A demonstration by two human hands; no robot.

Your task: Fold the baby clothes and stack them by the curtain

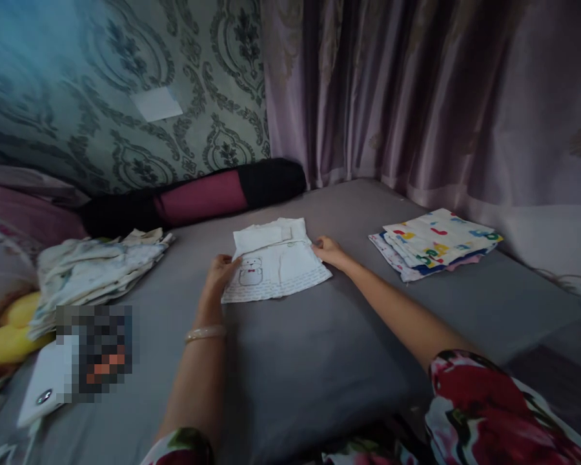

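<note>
A small white baby shirt lies on the grey bed sheet, its sleeves folded inward across the upper part. A bear with a red bow is printed low on its left side, and rows of small marks run along the hem. At the shirt's left edge, my left hand pinches the fabric between thumb and fingers. My right hand has its fingers closed on the opposite edge; the fingertips are partly hidden there.
To the right sits a stack of folded colourful cloths. Loosely piled pale clothes lie at the left, near a white device and a blurred-out patch. A long black and maroon bolster rests against the wall, beside purple curtains.
</note>
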